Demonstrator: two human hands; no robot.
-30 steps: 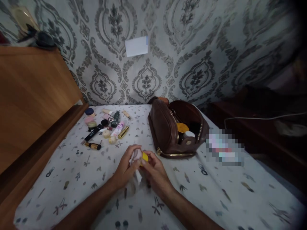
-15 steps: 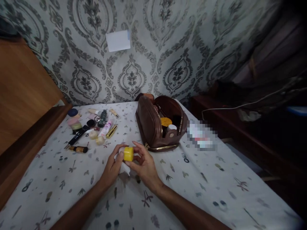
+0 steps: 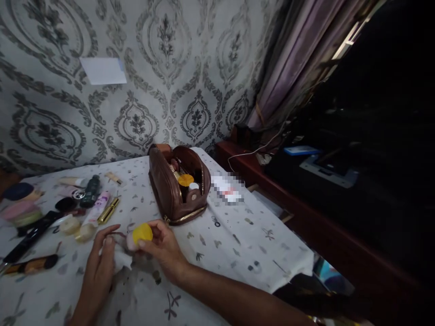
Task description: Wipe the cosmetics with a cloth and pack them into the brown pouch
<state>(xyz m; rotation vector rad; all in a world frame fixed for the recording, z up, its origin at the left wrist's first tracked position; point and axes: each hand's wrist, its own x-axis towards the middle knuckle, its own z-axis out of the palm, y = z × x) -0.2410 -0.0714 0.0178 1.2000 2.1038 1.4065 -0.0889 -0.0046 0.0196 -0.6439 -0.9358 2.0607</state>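
My right hand [image 3: 168, 249] grips a small jar [image 3: 142, 233] with a yellow lid and a pale body, tilted above the cloth. Just left of it, my left hand [image 3: 101, 258] holds a crumpled white tissue [image 3: 122, 260], its fingers curled and apart from the jar. Beyond my right hand stands a brown leather bag [image 3: 165, 192], unzipped, with a round orange-topped container [image 3: 186, 180] and a white cap [image 3: 193, 186] showing inside. To the left lie a gold tube [image 3: 108, 210], a pink-and-white tube [image 3: 98, 208] and two small cream-coloured jars, one of them a cream jar [image 3: 70, 224].
A patterned white cloth [image 3: 238, 253] covers the table. More cosmetics lie left, including a dark green bottle [image 3: 90, 191] and a long black case [image 3: 32, 236]. A blurred white item [image 3: 227, 189] lies right of the bag. Dark red furniture [image 3: 234, 156] borders the table's right side.
The view has swung right, so the bag and cosmetics appear further left. My left hand with the tissue has come off the jar, which stays in my right hand.
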